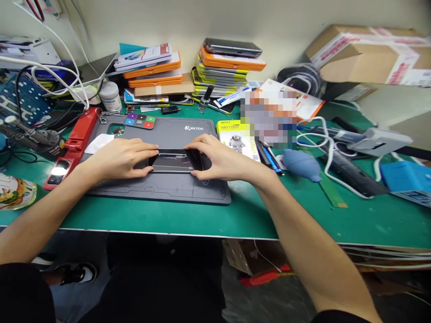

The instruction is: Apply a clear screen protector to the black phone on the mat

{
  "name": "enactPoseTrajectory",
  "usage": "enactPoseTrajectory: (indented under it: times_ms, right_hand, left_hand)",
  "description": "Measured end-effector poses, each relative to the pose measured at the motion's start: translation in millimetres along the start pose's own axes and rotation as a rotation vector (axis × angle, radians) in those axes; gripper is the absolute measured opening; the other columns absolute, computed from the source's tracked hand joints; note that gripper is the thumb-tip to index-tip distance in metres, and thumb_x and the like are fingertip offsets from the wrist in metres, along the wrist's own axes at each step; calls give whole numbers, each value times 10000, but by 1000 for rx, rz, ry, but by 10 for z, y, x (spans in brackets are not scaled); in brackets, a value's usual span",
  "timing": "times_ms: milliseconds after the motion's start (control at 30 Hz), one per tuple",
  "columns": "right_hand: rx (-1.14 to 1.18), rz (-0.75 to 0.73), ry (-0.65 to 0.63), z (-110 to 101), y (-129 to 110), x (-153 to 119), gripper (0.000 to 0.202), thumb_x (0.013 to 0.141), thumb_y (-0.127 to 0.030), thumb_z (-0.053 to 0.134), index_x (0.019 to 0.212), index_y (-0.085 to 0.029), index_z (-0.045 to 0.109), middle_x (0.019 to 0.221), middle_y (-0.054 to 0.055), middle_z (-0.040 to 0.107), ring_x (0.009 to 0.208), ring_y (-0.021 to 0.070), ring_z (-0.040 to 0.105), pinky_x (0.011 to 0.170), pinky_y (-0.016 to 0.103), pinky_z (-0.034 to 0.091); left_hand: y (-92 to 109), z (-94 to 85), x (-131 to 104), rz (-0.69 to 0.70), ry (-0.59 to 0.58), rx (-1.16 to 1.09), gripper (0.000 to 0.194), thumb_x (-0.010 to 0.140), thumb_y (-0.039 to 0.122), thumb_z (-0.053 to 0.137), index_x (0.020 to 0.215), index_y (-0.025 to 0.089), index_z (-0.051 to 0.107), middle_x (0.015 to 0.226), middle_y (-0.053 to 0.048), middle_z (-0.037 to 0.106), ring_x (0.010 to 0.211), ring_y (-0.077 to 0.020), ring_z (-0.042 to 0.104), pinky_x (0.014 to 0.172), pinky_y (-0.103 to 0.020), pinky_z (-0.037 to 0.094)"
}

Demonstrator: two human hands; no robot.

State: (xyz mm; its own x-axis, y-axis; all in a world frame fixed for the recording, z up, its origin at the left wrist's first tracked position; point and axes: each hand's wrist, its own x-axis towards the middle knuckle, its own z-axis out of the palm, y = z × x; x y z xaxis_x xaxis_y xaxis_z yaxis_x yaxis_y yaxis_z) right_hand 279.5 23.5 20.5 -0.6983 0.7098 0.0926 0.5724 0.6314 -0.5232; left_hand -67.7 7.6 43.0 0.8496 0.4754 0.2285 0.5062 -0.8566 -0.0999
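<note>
A dark, glossy phone (171, 162) lies sideways over the grey work mat (188, 190), its face reflecting light. Around its left end my left hand (126, 157) is closed, fingers on the far edge and thumb on the near edge. My right hand (218, 157) grips the right end in the same way. Whether the phone touches the mat, I cannot tell. Beside my left hand sits a crumpled white cloth or tissue (99, 142). Coloured square tiles (140, 120) are at the mat's far side.
A red tool (79, 134) lies left of the mat. To the right are a yellow battery package (235, 139), a blue air blower (301, 165) and tangled white cables. Stacked orange boxes (155, 74) and a glass bottle (205, 99) stand at the back. The bench edge (168, 232) runs in front.
</note>
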Motion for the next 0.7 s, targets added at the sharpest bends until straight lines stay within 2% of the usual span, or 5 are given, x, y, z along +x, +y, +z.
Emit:
enactPoseTrajectory:
  times_ms: [233, 500, 700]
  right_hand:
    - [1, 3, -5, 1, 21, 2, 710, 852, -500, 800, 1500, -241, 664, 1391, 153, 628, 1344, 412, 597, 1181, 609, 509]
    - [-5, -6, -11, -8, 30, -3, 725, 862, -490, 797, 1529, -242, 657, 1405, 153, 619, 1361, 407, 595, 1204, 611, 500]
    - [3, -4, -6, -12, 16, -4, 726, 859, -482, 802, 1534, -255, 666, 1403, 151, 632, 1349, 423, 598, 1202, 640, 496]
  left_hand:
    - [1, -18, -4, 17, -16, 58, 508, 1125, 462, 525, 1407, 114, 765, 1422, -122, 795, 1162, -298, 812, 956, -407, 667]
    - [26, -93, -47, -64, -54, 30, 439, 1090, 456, 605, 1400, 209, 794, 1348, -97, 831, 1143, -285, 843, 902, -372, 682]
    - [31, -72, -60, -69, -93, 50, 433, 1096, 437, 582, 1390, 199, 792, 1389, -100, 812, 1133, -277, 849, 838, -351, 684]
